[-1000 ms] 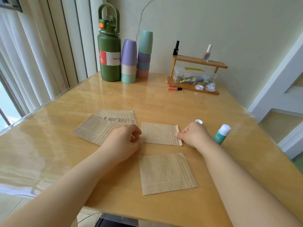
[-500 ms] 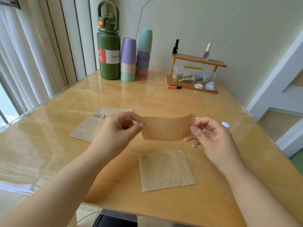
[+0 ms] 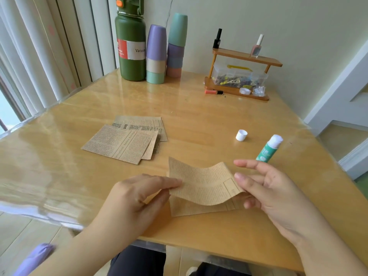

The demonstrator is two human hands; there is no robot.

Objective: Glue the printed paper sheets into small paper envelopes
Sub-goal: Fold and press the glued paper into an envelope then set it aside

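Over the near edge of the wooden table [image 3: 199, 108], both hands hold one printed paper piece [image 3: 201, 184], bowed and lifted. Left hand [image 3: 131, 200] pinches its left edge between thumb and forefinger; right hand [image 3: 264, 188] pinches the right edge with the thumb, other fingers loosely spread. Beneath it a second sheet [image 3: 199, 210] lies flat on the table, mostly hidden. Stack of printed sheets [image 3: 127, 140] sits farther back to the left. Uncapped glue stick [image 3: 268, 149] lies just beyond the right hand, its white cap [image 3: 241, 135] nearby. Green flask [image 3: 130, 48], stacked cups [image 3: 165, 50], small wooden shelf [image 3: 243, 74] along the wall.
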